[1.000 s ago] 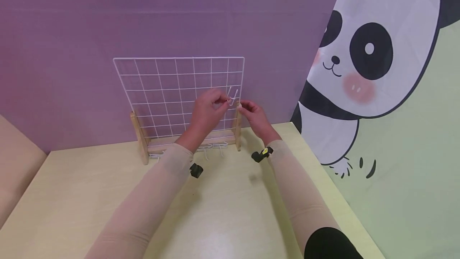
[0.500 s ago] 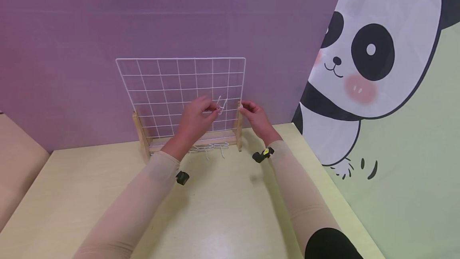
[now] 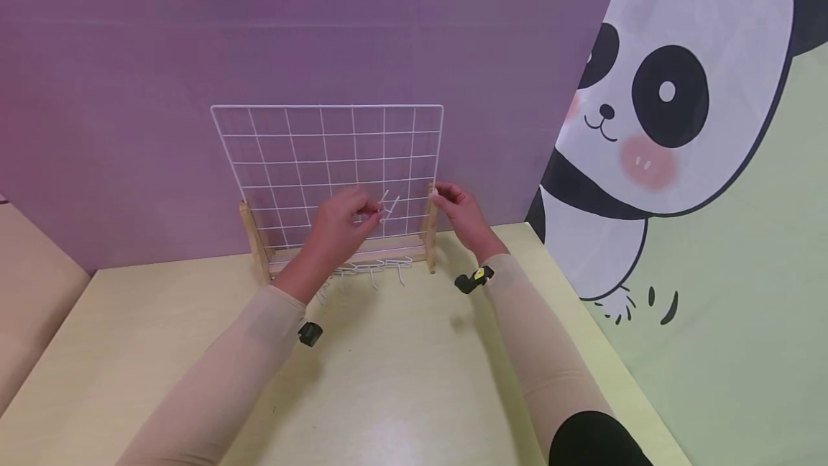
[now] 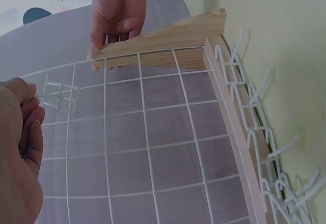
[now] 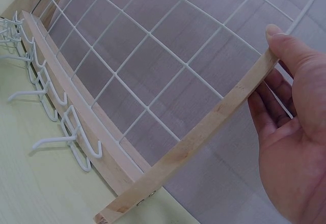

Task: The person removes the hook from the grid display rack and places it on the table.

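At the lower right of the white wire grid (image 3: 326, 171), the left hand (image 3: 339, 225) pinches a small white wire hook (image 3: 387, 207) between thumb and fingertips, holding it just in front of the mesh, near the bottom rows; whether the hook touches a wire cannot be told. Beside it, the right hand (image 3: 456, 211) grips the top of the right wooden upright (image 3: 428, 225), thumb on the front edge and fingers curled behind, bracing the frame. Along the wooden base rail (image 3: 349, 259), a row of loose white hooks (image 3: 371, 268) lies on the pale yellow table (image 3: 401, 380). Risk assessment: the pinch covers only a small part of the hook, so a twist during handling could let it slip and drop among the loose hooks below. Pressure against the thin mesh could flex the grid or tip the stand backward if the right hand's brace relaxes. A purple wall (image 3: 194, 34) stands behind the frame
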Available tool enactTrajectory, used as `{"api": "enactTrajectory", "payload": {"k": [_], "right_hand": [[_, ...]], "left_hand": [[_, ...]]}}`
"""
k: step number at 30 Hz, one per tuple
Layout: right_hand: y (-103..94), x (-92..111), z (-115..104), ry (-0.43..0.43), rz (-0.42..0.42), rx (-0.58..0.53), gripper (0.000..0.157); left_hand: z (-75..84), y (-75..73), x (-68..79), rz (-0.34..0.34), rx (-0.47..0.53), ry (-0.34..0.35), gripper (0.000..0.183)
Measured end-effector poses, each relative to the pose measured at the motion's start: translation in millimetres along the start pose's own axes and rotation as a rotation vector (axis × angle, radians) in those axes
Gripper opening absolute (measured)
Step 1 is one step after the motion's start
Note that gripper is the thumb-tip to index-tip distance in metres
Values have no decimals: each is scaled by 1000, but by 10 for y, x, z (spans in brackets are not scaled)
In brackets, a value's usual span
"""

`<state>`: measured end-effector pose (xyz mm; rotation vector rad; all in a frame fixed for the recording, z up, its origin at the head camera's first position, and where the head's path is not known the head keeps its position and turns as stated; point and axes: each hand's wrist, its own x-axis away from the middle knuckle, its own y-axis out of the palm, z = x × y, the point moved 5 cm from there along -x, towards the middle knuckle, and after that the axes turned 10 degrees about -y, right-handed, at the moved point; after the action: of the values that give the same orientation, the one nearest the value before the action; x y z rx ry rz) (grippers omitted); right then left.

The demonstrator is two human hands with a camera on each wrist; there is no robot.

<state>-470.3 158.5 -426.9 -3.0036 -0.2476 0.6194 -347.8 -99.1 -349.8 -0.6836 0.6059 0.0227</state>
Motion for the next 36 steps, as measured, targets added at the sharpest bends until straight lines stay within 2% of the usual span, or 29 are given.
{"api": "enactTrajectory", "payload": {"k": [10,21,36], "right_hand": [[6,2,11,-9,7,-14,34],[16,6,14,-3,10,-17,35],[17,18,-27,-7,-2,-15,36]], "left_hand": [[-151,-19,156,-68,-31,-96,4],[-226,-39,308,-63,-92,-39,7],[-341,-3,470,-102,-126,-63,5]]}}
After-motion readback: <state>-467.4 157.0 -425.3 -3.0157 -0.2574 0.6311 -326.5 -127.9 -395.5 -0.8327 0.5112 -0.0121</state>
